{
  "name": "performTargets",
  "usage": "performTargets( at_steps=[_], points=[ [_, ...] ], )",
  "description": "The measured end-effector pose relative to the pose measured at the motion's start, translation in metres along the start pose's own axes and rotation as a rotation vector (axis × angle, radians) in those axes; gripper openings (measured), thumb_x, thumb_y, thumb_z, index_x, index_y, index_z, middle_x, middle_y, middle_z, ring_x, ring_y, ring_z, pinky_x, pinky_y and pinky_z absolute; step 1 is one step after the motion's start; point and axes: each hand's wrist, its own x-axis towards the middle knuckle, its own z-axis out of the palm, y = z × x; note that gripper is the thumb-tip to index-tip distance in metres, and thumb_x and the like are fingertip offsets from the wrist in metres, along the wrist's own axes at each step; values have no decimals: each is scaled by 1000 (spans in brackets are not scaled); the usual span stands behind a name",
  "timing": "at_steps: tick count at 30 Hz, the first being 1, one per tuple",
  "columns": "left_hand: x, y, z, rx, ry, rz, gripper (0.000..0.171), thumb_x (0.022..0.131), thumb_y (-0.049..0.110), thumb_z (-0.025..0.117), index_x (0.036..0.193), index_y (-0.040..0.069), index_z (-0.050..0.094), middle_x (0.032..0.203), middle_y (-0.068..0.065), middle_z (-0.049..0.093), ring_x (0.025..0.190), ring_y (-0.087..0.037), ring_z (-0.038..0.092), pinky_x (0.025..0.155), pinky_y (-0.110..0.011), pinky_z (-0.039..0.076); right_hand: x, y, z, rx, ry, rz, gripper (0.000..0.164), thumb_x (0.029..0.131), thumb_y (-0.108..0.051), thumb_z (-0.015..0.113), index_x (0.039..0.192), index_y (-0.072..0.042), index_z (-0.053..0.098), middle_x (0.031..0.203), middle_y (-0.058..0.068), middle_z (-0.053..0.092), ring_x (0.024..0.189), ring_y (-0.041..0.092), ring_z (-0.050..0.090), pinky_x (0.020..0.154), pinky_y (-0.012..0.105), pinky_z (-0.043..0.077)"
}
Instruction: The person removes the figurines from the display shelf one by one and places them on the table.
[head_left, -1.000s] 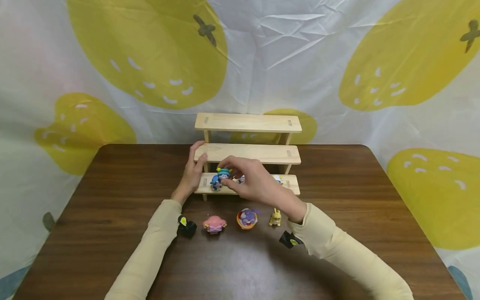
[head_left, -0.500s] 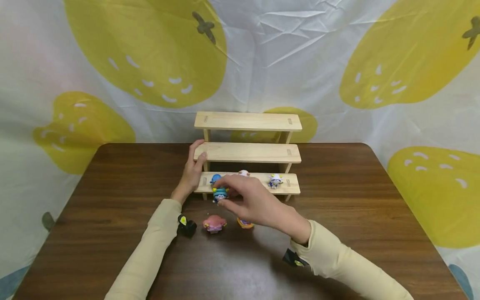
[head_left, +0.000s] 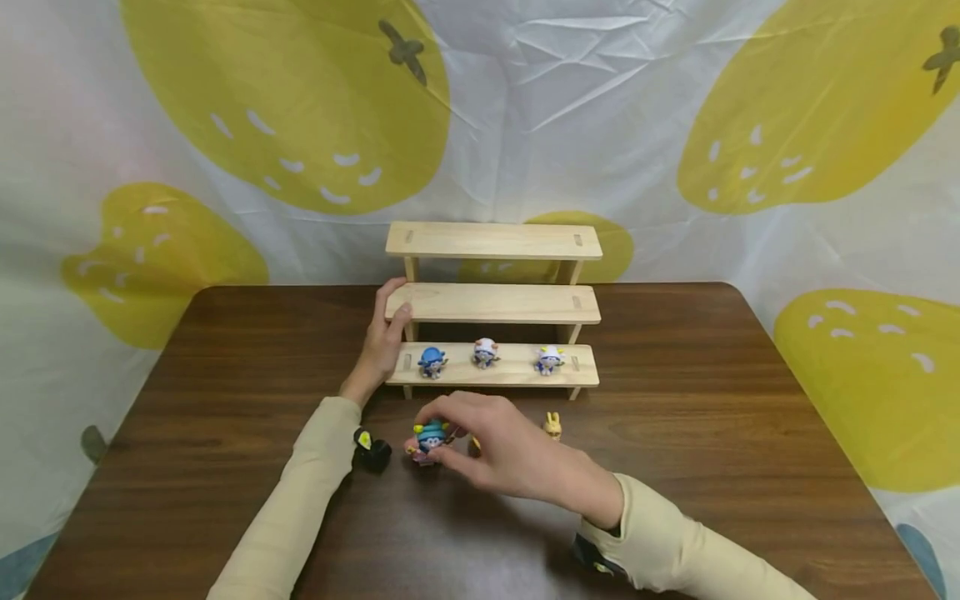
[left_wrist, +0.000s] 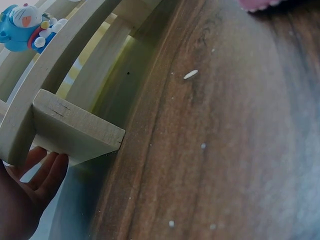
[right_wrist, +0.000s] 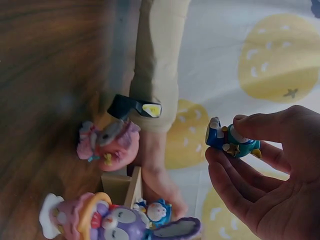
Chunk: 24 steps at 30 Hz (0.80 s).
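Observation:
In the head view, my left hand [head_left: 378, 346] grips the left end of the middle step of a three-step wooden display stand [head_left: 495, 304], thumb on top. The left wrist view has its fingers [left_wrist: 50, 175] behind the stand's side support. My right hand [head_left: 510, 450] pinches a small figurine with a teal hat and yellow horns [head_left: 431, 435] between thumb and fingers, in front of the stand. In the right wrist view this figurine [right_wrist: 234, 140] lies sideways. It overlaps a pink figurine [right_wrist: 120, 147] in the head view, hiding most of it.
On the lowest step stand a blue-hatted figurine [head_left: 431, 362] and two white-hatted figurines [head_left: 485, 352]. A yellow rabbit figurine [head_left: 552, 425] is on the brown table [head_left: 712, 400] behind my right hand. A purple long-eared toy [right_wrist: 120, 225] shows in the right wrist view.
My right hand has brought the teal-hatted figurine from over the lowest step down toward the front, uncovering the figurines there. My left hand has kept its hold on the stand.

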Motion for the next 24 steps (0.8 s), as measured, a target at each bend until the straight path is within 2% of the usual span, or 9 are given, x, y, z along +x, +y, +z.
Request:
performTargets(
  at_steps=[4,12,16,24],
  points=[
    [1,-1,0,-8,3,1,50,106,17,43,153,2,32,160,-21,32,140,-39,38,117,-54,28,-4,-1,6,3,-16,5,29,91,-13,75,118,-12,65,109,-1,70,80,3,58,66,13,47],
    [1,-2,1,-14,11,3,50,106,17,43,153,3,33,161,-21,32,140,-38,38,117,-54,28,-11,2,20,42,-50,9,31,91,-13,75,121,-9,65,118,2,72,100,3,66,88,16,53],
    [1,-3,0,-19,10,9,50,105,17,43,153,4,33,160,-21,33,138,-38,39,117,-53,29,-14,2,27,58,-87,36,33,91,-13,75,121,-9,64,125,4,70,103,3,66,90,16,52],
    [1,-2,0,-12,3,14,51,105,18,42,153,3,32,160,-22,32,137,-40,39,115,-57,30,-21,6,45,31,-123,54,27,89,-16,76,113,-12,64,110,0,72,99,4,65,91,16,50]
  ],
)
